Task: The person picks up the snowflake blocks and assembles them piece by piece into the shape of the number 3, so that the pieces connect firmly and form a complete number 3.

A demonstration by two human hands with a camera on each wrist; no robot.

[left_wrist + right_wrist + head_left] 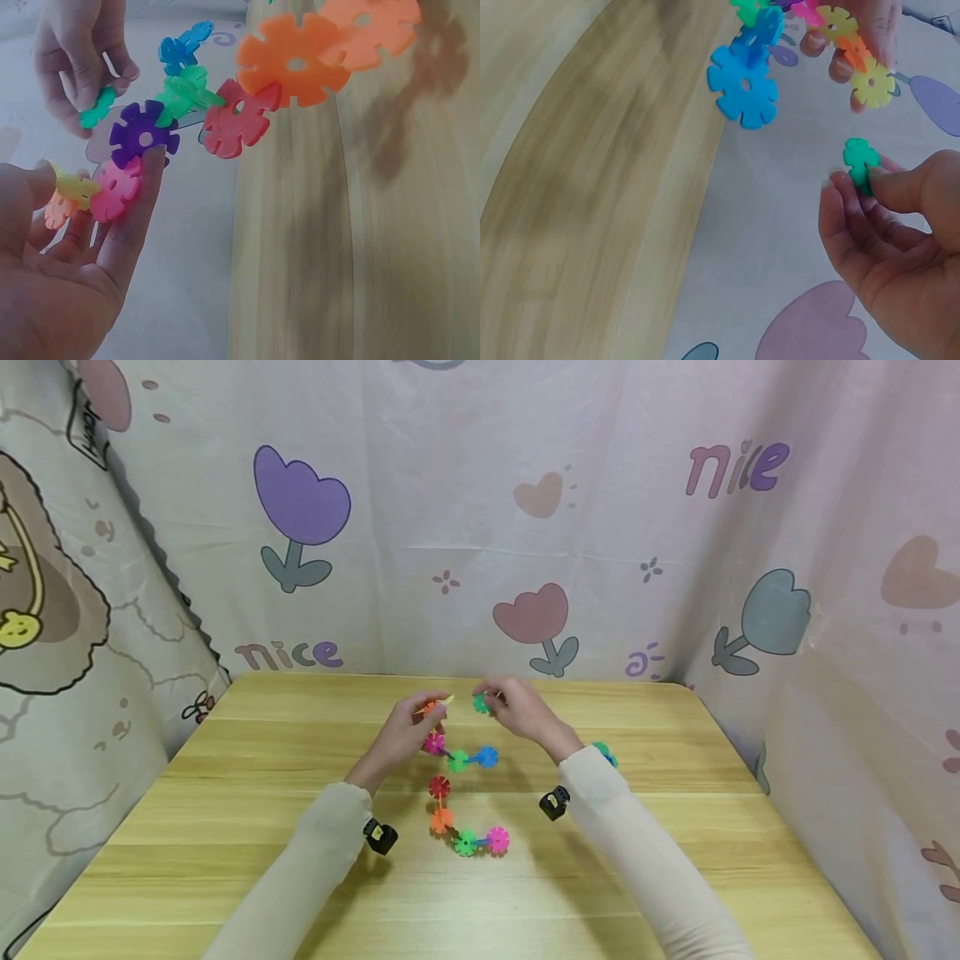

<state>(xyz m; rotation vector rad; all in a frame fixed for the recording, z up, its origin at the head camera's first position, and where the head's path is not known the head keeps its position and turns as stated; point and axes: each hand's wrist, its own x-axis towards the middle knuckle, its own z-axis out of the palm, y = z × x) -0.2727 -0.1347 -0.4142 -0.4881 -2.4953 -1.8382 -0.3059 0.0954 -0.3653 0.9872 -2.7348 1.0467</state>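
Observation:
My left hand (401,735) holds a joined chain of notched plastic snowflake discs near its upper end. In the left wrist view its thumb is at a yellow disc (73,187), with a pink disc (115,189) by the fingers and a fingertip at a purple disc (144,136). Green, red and orange discs (292,64) continue from there, and a blue branch (742,88) sticks out sideways. Between thumb and fingers, my right hand (522,710) pinches a green snowflake disc (860,161), apart from the chain and facing its yellow end disc (873,84).
The chain's lower part runs toward me over the wooden table (360,893), ending in a green disc (465,842) and a pink disc (498,840). More blue-green discs (604,753) lie partly hidden behind the right sleeve. A printed curtain (420,510) hangs behind the table.

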